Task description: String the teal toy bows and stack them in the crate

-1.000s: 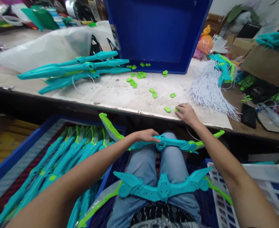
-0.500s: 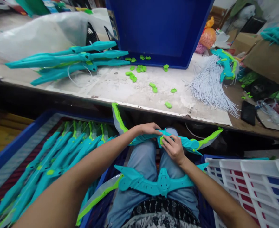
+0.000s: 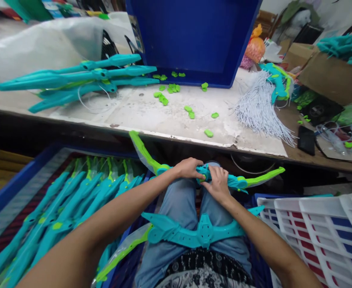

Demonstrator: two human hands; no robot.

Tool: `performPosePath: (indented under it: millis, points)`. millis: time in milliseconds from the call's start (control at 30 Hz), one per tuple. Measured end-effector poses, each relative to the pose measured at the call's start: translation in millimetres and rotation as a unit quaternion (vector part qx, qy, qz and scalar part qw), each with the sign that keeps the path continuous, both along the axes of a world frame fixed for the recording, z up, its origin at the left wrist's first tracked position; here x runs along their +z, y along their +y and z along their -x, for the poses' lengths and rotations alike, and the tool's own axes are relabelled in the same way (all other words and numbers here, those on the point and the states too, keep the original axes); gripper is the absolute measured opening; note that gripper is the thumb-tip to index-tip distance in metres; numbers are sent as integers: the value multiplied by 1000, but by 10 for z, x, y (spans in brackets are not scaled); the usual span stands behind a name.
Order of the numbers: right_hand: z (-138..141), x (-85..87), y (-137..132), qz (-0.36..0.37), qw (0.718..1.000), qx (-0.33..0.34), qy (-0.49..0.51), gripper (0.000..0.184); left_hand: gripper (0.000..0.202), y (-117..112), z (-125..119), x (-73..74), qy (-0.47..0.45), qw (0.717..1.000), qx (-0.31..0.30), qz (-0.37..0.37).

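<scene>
Here, the left hand (image 3: 189, 168) and right hand (image 3: 219, 183) grip one turquoise plastic bow (image 3: 237, 182) with two lime-green ends (image 3: 264, 177) at the knees (image 3: 180, 200); one similar bow (image 3: 205, 232) crosses the lap (image 3: 161, 260). One lime-green plastic piece (image 3: 208, 133) lies nearest the front edge of the counter (image 3: 146, 120).

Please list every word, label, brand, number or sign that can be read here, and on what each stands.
No text is readable.
Crumpled white plastic bag: dark marks, too small and blurred to read.
Large blue plastic crate: pale patch at its left edge, too blurred to read.
Held curved teal-and-green plastic piece: no lettering visible.
</scene>
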State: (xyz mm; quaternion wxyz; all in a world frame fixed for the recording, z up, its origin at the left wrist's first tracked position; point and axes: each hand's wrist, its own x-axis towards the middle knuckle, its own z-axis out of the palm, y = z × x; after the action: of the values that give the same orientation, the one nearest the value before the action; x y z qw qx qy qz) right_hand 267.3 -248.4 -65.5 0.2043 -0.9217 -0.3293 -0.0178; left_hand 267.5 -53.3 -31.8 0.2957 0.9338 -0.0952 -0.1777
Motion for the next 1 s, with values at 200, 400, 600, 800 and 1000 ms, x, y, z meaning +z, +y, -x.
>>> performPosePath:
  millis: [200, 400, 600, 800, 1000]
  points:
    - [-570, 448, -39, -99, 983, 143, 60, 27, 36, -171, 522, -151, -219, 966, -24, -139]
    - [-1277, 817, 562, 12, 995, 61, -82, 26, 55, -418, 882, -439, -321, 932, 40, -164]
    - [-1248, 830, 575, 121, 981, -13, -151, 27, 40, -717, 1545, -159, -124, 987, 92, -49]
    - [-1455, 779, 273, 98, 982, 80, -140, 24, 58, -938, 1691, 16, 188, 979, 79, -33]
    - [-1448, 840, 177, 7, 990, 129, -62, 18, 37, -788, 1380, -23, 215, 967, 126, 49]
